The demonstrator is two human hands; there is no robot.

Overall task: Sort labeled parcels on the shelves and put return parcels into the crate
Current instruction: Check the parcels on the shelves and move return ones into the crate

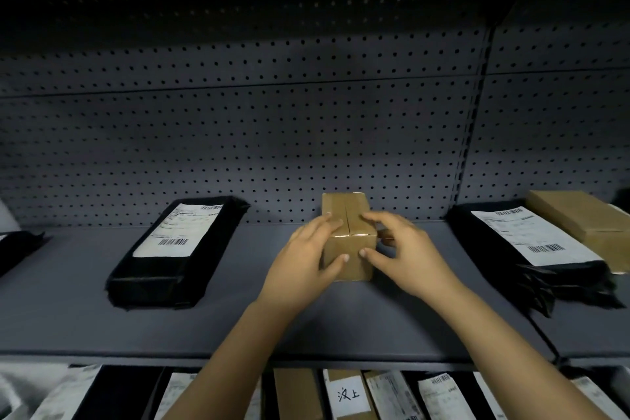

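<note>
Both hands grasp one small cardboard box [347,242] on the shelf [238,317]: left hand [306,256] and right hand [402,249], fingers curled round it.

- The back wall is a grey perforated panel [238,133], with small round holes in tidy rows across most of my feed.
- A thin horizontal seam [204,91] cuts across that panel in its upper part, like two sheets butted together.
- Right of centre there's a slotted metal upright [474,133]. It looks bowed, but that's just the wide-angle lens.
- Past the upright is a second perforated panel [552,133], same grey and same hole pattern.
- The light is uneven, so the top of both panels fades to near black.
- In the bottom left corner there's a pale blurry patch [20,389]. I honestly can't tell what it is.
</note>
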